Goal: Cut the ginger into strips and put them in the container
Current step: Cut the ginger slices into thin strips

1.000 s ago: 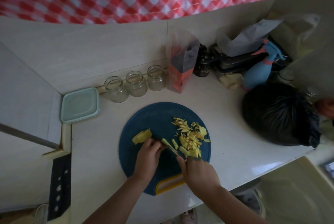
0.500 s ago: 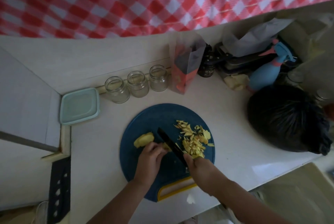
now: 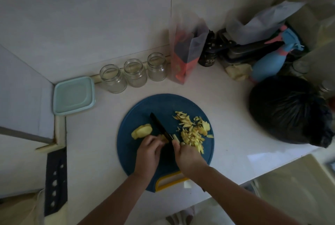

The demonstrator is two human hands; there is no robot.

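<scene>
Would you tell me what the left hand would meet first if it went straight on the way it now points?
Probably the knife, its blade just ahead of the left hand; the ginger strips lie beyond.

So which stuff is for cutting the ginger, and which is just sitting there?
For the job: knife, ginger, strips, board, container.

Just lying about: jars, pouch, spray bottle, black bag.
</scene>
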